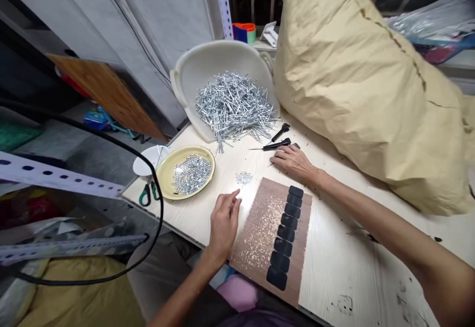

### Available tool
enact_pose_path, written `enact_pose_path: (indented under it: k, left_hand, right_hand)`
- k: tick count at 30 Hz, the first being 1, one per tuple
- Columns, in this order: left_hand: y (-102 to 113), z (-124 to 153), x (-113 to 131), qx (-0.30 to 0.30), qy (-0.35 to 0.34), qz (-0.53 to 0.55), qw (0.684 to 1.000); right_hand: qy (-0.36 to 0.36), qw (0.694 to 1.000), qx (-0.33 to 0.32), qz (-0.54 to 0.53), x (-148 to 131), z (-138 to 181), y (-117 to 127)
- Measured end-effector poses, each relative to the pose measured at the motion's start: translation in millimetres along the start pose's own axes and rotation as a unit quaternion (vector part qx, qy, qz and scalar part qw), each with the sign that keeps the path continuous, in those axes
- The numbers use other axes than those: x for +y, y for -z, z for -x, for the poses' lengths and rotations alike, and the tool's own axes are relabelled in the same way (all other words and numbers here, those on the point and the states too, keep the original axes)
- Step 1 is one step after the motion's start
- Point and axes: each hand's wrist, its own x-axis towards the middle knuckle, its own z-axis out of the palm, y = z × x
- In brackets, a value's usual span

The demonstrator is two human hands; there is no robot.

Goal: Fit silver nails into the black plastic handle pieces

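Observation:
My left hand hovers at the near left edge of a brown board, its thumb and index finger slightly apart with nothing visible between them. Just beyond those fingertips lies a small pile of shiny metal pieces. My right hand rests on the table past the board, fingers curled down; a thin tip pokes out by the fingertips, but what they hold is hidden. Close to it lie a black-handled pointed tool and another black handle. A row of black rounded pads runs along the board, whose left part is pitted.
A white basket tipped toward me holds many metal pins. A yellow dish of small metal pieces stands at the left, with a white bowl and green-handled scissors. A big tan sack fills the right back.

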Motion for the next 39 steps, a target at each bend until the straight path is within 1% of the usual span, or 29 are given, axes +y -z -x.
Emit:
enact_pose_path:
  k: [2, 4, 6, 8, 10, 11, 13, 15, 18, 21, 24, 27, 32, 36, 39]
  left_hand:
    - [2, -10, -10, -0.005, -0.020, -0.039, 0.999]
    - [0, -18, -17, -0.025, -0.032, -0.067, 0.997]
    - [-4, -23, -21, -0.045, -0.040, -0.088, 0.994]
    - [-9, -25, -23, -0.056, -0.045, -0.114, 0.991]
    - [-14, -26, -23, -0.064, -0.046, -0.144, 0.986]
    - [-16, -27, -22, -0.069, -0.043, -0.160, 0.984]
    - [-19, -29, -21, -0.080, -0.037, -0.192, 0.977]
    - [-20, -31, -20, -0.091, -0.032, -0.223, 0.970]
    - [-21, -35, -17, -0.106, -0.027, -0.258, 0.960]
    - [-20, -35, -15, -0.100, -0.020, -0.249, 0.963]
    - [-18, -34, -14, -0.076, -0.024, -0.189, 0.979]
    - [-18, -34, -16, -0.081, -0.043, -0.167, 0.982]
    - [-23, -36, -22, -0.133, -0.082, -0.223, 0.962]
    - [-25, -40, -26, -0.149, -0.066, -0.215, 0.963]
    - [-24, -44, -24, -0.128, -0.041, -0.160, 0.978]
  right_hand:
    - [0.004, 1.000, -0.015, -0.006, 4, 2, -4]
    - [0.001, 1.000, -0.019, -0.020, 4, 6, -2]
    - [-0.030, 0.999, 0.004, -0.044, 1, 9, 5]
    - [-0.089, 0.992, 0.050, -0.074, -5, 14, 17]
    - [-0.147, 0.979, 0.093, -0.106, -14, 19, 34]
    - [-0.168, 0.973, 0.103, -0.121, -20, 22, 42]
    - [-0.198, 0.964, 0.097, -0.151, -34, 28, 58]
    - [-0.225, 0.954, 0.075, -0.183, -50, 33, 71]
    - [-0.261, 0.935, 0.064, -0.232, -76, 39, 82]
    - [-0.285, 0.921, 0.074, -0.256, -97, 42, 87]
    - [-0.298, 0.912, 0.082, -0.269, -108, 45, 91]
    - [-0.306, 0.900, 0.095, -0.294, -111, 49, 94]
    - [-0.303, 0.886, 0.120, -0.328, -115, 54, 95]
    - [-0.308, 0.883, 0.112, -0.336, -120, 55, 96]
    - [-0.331, 0.876, 0.122, -0.330, -122, 51, 100]
